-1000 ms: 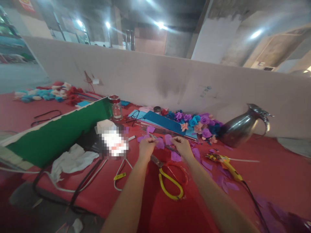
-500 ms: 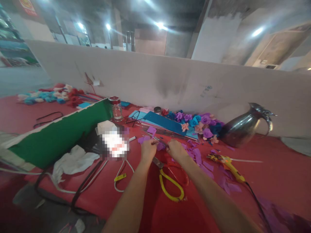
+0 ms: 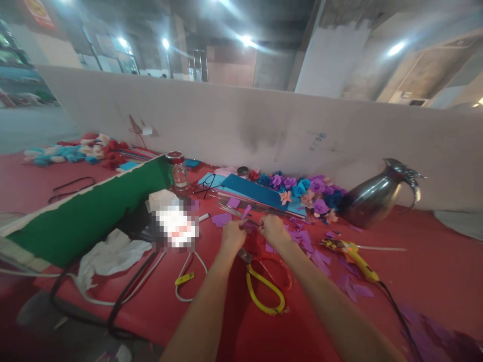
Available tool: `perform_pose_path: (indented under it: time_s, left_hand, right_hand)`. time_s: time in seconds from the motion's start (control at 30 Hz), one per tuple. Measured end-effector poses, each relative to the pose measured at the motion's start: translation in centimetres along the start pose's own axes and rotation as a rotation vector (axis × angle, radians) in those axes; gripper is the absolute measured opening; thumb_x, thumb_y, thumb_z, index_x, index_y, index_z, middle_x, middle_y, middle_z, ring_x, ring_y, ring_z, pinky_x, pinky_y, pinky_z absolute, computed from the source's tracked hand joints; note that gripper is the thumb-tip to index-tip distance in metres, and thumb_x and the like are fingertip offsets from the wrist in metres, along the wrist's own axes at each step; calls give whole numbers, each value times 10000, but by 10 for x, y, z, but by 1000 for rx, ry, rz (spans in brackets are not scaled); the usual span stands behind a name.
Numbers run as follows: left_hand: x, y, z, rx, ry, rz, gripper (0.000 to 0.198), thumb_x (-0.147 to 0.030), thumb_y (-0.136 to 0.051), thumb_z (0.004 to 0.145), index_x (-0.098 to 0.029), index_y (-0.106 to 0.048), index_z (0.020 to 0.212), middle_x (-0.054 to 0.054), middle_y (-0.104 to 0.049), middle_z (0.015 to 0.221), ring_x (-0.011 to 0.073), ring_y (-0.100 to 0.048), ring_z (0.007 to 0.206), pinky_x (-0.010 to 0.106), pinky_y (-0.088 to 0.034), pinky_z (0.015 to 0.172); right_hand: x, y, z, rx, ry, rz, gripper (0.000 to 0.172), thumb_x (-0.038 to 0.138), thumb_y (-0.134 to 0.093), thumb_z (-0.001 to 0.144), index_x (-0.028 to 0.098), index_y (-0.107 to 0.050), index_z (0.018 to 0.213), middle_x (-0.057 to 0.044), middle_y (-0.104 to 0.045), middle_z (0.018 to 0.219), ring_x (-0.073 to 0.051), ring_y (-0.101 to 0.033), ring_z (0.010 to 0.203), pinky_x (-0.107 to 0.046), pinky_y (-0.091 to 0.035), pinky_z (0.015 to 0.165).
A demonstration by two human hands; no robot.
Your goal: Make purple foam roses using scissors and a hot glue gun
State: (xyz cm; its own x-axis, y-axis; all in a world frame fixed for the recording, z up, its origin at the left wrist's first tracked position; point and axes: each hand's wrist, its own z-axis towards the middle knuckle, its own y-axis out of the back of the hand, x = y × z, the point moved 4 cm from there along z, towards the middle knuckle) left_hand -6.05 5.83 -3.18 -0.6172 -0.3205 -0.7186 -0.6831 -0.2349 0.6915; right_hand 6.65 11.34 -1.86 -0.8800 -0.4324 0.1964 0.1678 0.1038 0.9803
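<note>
My left hand (image 3: 232, 236) and my right hand (image 3: 273, 231) are close together over the red table (image 3: 426, 281), fingers pinched on a small purple paper petal piece (image 3: 247, 221) held between them. A thin stick seems to run through that piece; I cannot tell for sure. Just below my hands lie scissors with yellow and red handles (image 3: 266, 286). Loose purple petal scraps (image 3: 313, 251) lie scattered to the right of my right hand.
A yellow glue gun (image 3: 354, 259) with a black cord lies at the right. A metal jug (image 3: 377, 198) stands beyond it by several paper flowers (image 3: 305, 188) and blue sheets (image 3: 252, 188). A green board (image 3: 90, 208), glass jar (image 3: 179, 171), white cloth (image 3: 109, 254) and cables sit left.
My hands have drawn closer together around the purple piece and shifted slightly toward me. The wider purple petals seen between my fingers a second ago are now bunched up.
</note>
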Motion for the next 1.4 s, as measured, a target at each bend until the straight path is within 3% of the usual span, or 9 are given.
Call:
perform_pose_path:
  time_s: [0.3,0.47,0.53,0.63,0.73,1.0,1.17,1.27,1.4]
  left_hand:
    - [2,10,-1,-24,-58,-28,230,-185,-584,779,-202,-740,948,110,-729,961,244,-662,935,299,-470,806]
    - [-3,19,-3,-171,-93,-130,271,-169,-589,764,-156,-719,1002,131,-715,1011,251,-653,904,350,-458,833]
    - [-9,13,-6,-88,-128,-343,249,-245,-599,774,-155,-726,968,111,-724,983,232,-650,894,336,-460,832]
    - [-21,-8,-15,187,-151,-666,322,-333,-678,706,-155,-721,970,87,-725,966,219,-640,908,311,-463,822]
    - [-32,-21,-27,337,-183,-788,357,-338,-736,632,-156,-724,939,70,-723,919,202,-633,862,296,-459,800]
    - [-56,-18,-52,332,-371,-585,189,-341,-674,674,-159,-705,715,39,-685,738,179,-601,745,285,-439,753]
    - [-66,-27,-83,303,-271,-598,164,-322,-655,669,-173,-702,722,41,-681,711,187,-600,707,279,-442,694]
    - [-60,-35,-102,257,-196,-652,166,-327,-660,649,-172,-702,692,45,-685,706,190,-597,692,279,-440,683]
    - [-44,-32,-115,168,-83,-755,220,-356,-675,622,-161,-709,716,24,-664,657,163,-562,642,258,-423,638]
  right_hand:
    - [-6,-14,-13,-105,24,234,207,42,-521,747,122,-708,781,-152,-693,869,-221,-651,835,-292,-461,766]
    - [-23,0,-31,-244,19,466,277,114,-469,798,179,-672,975,-78,-696,952,-189,-640,891,-308,-476,817]
    - [-28,2,-42,-273,21,666,338,120,-465,772,183,-624,1063,-52,-694,919,-172,-648,818,-292,-503,734]
    - [-31,1,-59,-294,46,1108,405,153,-506,719,177,-548,1122,-25,-670,826,-157,-632,705,-274,-497,637]
    - [-30,-2,-75,-293,61,1319,518,154,-558,676,204,-467,1183,22,-635,735,-142,-607,656,-265,-475,630]
    - [-43,-5,-122,-348,-43,1290,442,205,-574,718,203,-507,1155,57,-554,631,-124,-570,558,-252,-452,569]
    - [-47,-5,-152,-358,-144,1408,394,344,-665,706,188,-578,1057,-27,-660,828,-170,-623,748,-286,-500,672]
    - [-51,-12,-168,-319,-198,1436,383,335,-699,659,181,-608,997,-7,-664,717,-166,-619,655,-292,-500,640]
    - [-102,-6,-186,-483,-258,1171,249,336,-629,700,168,-658,882,-43,-690,750,-190,-635,692,-303,-499,661]
